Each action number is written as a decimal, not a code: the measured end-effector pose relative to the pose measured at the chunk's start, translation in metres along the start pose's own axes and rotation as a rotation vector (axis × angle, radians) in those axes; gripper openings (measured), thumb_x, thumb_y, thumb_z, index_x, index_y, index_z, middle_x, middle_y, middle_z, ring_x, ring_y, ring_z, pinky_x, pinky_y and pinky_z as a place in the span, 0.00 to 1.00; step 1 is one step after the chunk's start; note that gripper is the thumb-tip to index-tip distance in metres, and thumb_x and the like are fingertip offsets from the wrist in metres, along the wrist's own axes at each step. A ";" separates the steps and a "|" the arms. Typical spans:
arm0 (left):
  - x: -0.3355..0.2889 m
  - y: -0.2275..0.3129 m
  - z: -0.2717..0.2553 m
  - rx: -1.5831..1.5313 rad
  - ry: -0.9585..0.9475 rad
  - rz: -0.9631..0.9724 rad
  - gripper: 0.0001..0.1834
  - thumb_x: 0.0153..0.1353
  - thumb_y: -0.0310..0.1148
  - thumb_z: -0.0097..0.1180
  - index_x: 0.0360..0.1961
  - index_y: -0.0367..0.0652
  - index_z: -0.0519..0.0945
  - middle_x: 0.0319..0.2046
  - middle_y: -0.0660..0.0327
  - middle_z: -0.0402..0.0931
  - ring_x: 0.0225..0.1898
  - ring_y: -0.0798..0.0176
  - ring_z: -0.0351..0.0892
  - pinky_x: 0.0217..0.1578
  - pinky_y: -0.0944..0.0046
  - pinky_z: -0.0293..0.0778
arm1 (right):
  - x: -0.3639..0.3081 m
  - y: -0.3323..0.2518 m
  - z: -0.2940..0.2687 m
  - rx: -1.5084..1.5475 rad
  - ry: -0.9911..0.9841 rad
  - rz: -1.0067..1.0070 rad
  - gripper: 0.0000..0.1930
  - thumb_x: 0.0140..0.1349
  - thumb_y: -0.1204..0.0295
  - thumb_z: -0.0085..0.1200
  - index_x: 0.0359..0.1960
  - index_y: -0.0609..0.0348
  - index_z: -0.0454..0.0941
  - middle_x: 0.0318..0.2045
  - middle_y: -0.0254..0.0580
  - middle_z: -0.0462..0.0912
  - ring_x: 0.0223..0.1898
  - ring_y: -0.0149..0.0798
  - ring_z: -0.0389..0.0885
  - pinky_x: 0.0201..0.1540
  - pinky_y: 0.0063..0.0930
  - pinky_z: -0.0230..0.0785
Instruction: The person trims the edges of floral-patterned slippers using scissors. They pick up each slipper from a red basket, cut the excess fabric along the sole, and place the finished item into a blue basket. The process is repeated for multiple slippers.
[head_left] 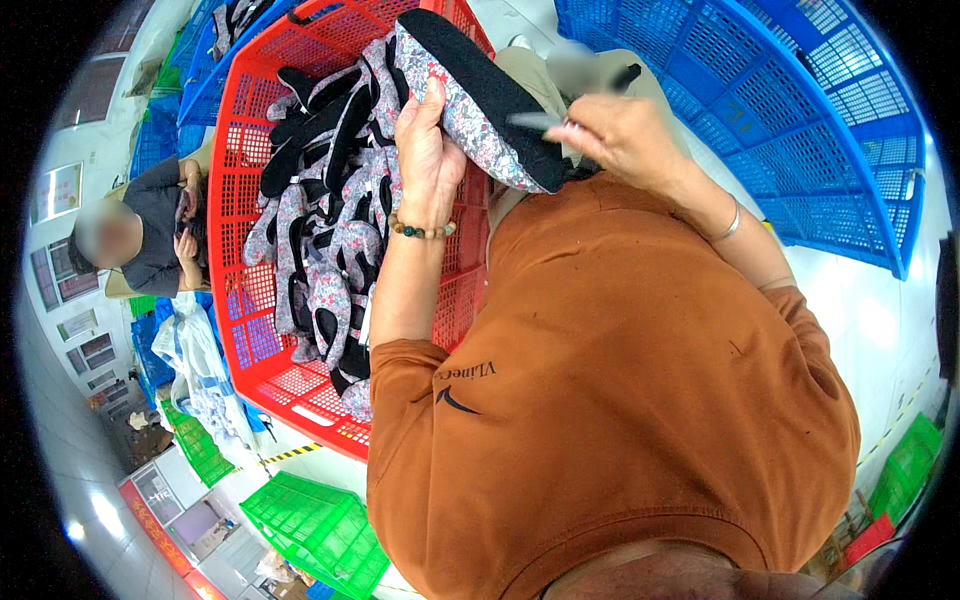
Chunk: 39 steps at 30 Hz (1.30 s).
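Note:
My left hand (428,150) is closed around the side of a floral fabric slipper (462,117). Its black sole is turned up toward my right side. Between the closed fingers of my right hand (625,138) is a slim, pointed metal tool (537,120), blurred, so its exact kind is unclear. The tool's tip lies close to the edge of the black sole; whether they touch I cannot tell. Below and left of the slipper, a red plastic crate (233,170) holds a heap of similar floral slippers (330,270) with black soles and linings.
Large blue plastic crates (745,130) stand to the right. Beyond the red crate on the left, another person (155,235) sits with hands together. A green crate (315,530) lies at the lower left, near a pale plastic bag (200,360).

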<state>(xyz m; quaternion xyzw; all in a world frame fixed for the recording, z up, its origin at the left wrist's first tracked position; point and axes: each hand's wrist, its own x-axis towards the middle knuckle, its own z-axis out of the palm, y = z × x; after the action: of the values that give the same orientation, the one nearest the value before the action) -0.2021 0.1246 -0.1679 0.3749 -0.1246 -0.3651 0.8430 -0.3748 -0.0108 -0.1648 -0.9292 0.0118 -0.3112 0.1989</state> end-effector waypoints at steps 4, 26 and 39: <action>0.002 -0.001 -0.014 0.005 -0.028 0.046 0.12 0.61 0.30 0.49 0.42 0.33 0.72 0.41 0.55 0.75 0.42 0.61 0.76 0.47 0.59 0.72 | 0.000 0.002 -0.004 0.221 -0.056 0.199 0.20 0.53 0.52 0.54 0.26 0.60 0.74 0.21 0.44 0.75 0.24 0.47 0.75 0.25 0.33 0.67; 0.005 0.007 -0.027 -0.039 0.007 -0.008 0.16 0.61 0.30 0.47 0.47 0.30 0.69 0.45 0.51 0.73 0.46 0.56 0.74 0.51 0.54 0.69 | -0.002 0.012 -0.002 0.309 -0.035 0.051 0.14 0.54 0.61 0.55 0.29 0.60 0.73 0.22 0.41 0.72 0.22 0.40 0.72 0.23 0.29 0.64; 0.006 0.008 -0.032 -0.177 -0.018 -0.152 0.14 0.62 0.31 0.46 0.45 0.31 0.71 0.44 0.50 0.74 0.45 0.56 0.75 0.50 0.55 0.70 | 0.002 -0.004 0.006 0.226 -0.114 -0.179 0.16 0.51 0.57 0.57 0.26 0.57 0.72 0.22 0.38 0.72 0.23 0.41 0.74 0.23 0.29 0.64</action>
<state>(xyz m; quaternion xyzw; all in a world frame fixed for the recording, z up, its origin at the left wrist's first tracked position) -0.1783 0.1413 -0.1839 0.3042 -0.0705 -0.4409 0.8415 -0.3696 -0.0055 -0.1668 -0.9144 -0.1174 -0.2738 0.2740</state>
